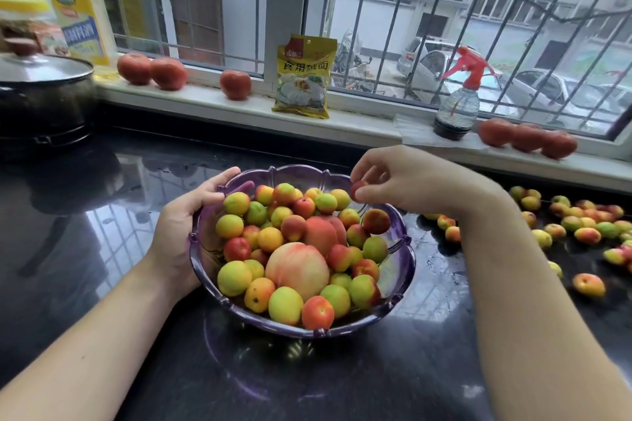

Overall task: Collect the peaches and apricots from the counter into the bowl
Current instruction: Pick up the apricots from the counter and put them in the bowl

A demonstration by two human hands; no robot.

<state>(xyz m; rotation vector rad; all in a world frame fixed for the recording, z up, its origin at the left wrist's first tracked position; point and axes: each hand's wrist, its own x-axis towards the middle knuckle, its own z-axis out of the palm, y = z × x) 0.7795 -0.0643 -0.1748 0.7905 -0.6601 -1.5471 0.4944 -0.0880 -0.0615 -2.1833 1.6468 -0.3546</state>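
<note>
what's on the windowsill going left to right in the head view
oil bottle → two tomatoes → single tomato → yellow packet → spray bottle → three tomatoes

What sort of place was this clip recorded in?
Most likely a home kitchen: a dark stone counter under a barred window, a lidded cooking pot at the left, and a big oil bottle on the sill.
</note>
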